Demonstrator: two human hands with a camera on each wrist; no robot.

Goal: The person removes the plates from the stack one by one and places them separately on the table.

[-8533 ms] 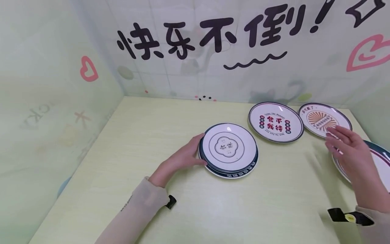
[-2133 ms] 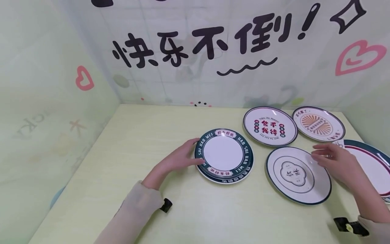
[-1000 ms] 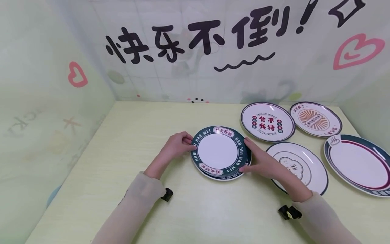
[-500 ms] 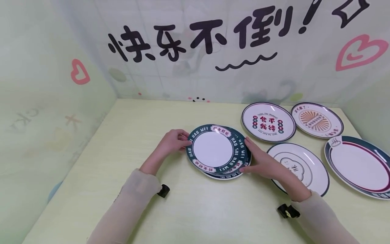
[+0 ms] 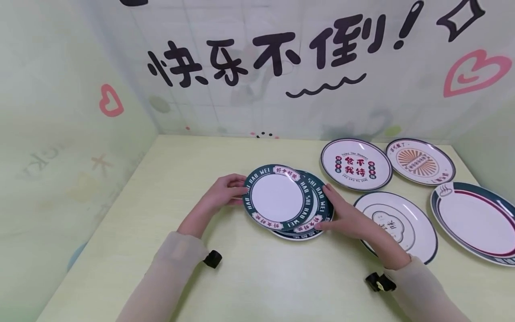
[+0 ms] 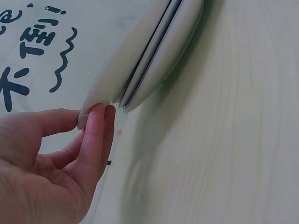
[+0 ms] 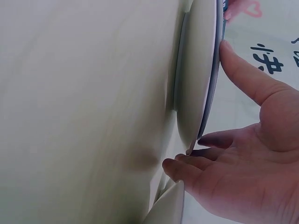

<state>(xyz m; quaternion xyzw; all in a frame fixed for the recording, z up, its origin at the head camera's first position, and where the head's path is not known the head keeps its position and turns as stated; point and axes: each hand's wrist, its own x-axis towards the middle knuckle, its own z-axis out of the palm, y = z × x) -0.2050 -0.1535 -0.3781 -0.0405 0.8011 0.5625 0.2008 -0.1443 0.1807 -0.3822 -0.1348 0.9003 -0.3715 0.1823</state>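
In the head view, a round white plate with a wide green lettered rim [image 5: 277, 197] lies shifted left across the stack. My left hand [image 5: 225, 190] pinches its left edge between thumb and fingers; the left wrist view shows that plate [image 6: 126, 51] tilted, its edge raised off the ones beneath. A like green-rimmed plate [image 5: 320, 203] is partly covered under it, above a dark-rimmed bottom plate [image 5: 295, 236]. My right hand [image 5: 346, 217] holds the stack's right side, thumb and fingers spread along the rim, as the right wrist view shows from below.
To the right lie a white plate with a lobed emblem [image 5: 418, 223], partly behind my right forearm, and an oval green-rimmed plate [image 5: 474, 219]. Farther back are a red-lettered plate [image 5: 356, 152] and a sunburst plate [image 5: 418, 165]. A printed wall [image 5: 225, 112] closes the table's back.
The emblem plate has gone from the stack to the right of it. My right hand has come to the stack's right rim. My left hand has drawn the top green-rimmed plate leftward.
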